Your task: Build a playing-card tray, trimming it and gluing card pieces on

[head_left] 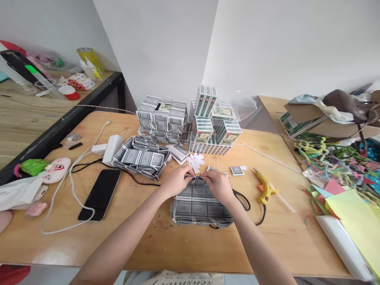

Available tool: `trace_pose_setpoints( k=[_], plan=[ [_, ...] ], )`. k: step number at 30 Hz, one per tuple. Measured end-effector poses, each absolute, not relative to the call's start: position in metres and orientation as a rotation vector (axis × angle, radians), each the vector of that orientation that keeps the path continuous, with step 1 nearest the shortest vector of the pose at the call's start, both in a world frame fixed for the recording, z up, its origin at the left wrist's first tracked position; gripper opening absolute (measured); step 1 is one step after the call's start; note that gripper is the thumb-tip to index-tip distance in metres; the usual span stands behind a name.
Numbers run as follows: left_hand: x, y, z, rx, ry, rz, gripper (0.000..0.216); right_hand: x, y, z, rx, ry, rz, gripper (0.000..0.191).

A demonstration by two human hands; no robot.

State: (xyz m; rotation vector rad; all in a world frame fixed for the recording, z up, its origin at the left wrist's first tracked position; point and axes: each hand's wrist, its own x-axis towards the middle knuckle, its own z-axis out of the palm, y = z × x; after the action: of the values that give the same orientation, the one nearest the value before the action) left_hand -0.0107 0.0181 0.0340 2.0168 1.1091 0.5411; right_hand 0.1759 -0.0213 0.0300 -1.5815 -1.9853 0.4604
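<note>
A low box made of grey-patterned playing cards (196, 204) lies in front of me at the table's near middle. At its far edge my left hand (177, 181) is closed in a pinch on a folded playing card (198, 180). My right hand (219, 186) pinches the same card from the other side, fingertips close to those of the left. Part of the card is hidden behind the fingers. Just beyond the hands lie small white card scraps (196, 161) and several loose cards (177, 152). Black scissor handles (244, 200) stick out beside the box on the right.
A yellow glue gun (265, 188) lies to the right. Behind stand a card-built block (162, 118), stacked card packs (215, 122) and an open tray of folded cards (141, 158). A phone (100, 194) and white cable (73, 190) lie left; coloured paper (352, 221) lies right.
</note>
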Motion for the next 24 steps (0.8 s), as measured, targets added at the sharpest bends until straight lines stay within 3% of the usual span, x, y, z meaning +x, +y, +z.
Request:
trace_pose_setpoints(
  k=[11, 20, 24],
  plan=[
    [-0.007, 0.016, 0.036, 1.984, 1.172, 0.509, 0.012, 0.170, -0.029, 0.025, -1.543, -2.088, 0.244, 0.023],
    [-0.006, 0.015, 0.037, 2.079, 1.118, 0.479, 0.014, 0.169, -0.027, 0.027, -1.597, -2.126, 0.264, 0.023],
    [-0.004, 0.013, 0.042, 2.184, 1.105, 0.422, 0.010, 0.173, -0.026, 0.034, -1.577, -2.122, 0.418, 0.022]
  ],
)
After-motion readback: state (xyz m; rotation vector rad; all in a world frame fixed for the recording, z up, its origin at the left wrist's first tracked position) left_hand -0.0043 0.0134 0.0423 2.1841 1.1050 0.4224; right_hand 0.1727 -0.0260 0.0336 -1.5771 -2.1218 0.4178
